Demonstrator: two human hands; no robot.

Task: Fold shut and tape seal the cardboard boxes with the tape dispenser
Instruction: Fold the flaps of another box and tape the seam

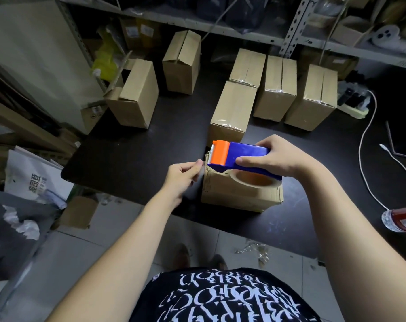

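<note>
Right hand grip wrapped around tape dispenser; left hand pinching tape end over near box. Four boxes at 12–1 o'clock taped (two at 11 o'clock unsealed).

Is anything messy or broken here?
Yes. A plastic bottle lies tipped on its side at the table's right edge, and scraps litter the floor below. No box looks broken.

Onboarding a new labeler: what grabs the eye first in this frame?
The blue and orange tape dispenser, gripped in the right hand at centre, over a cardboard box at the near edge of the black table. The left hand pinches the tape end beside the orange cutter. Behind, taped boxes stand in a group toward the shelving.
</note>
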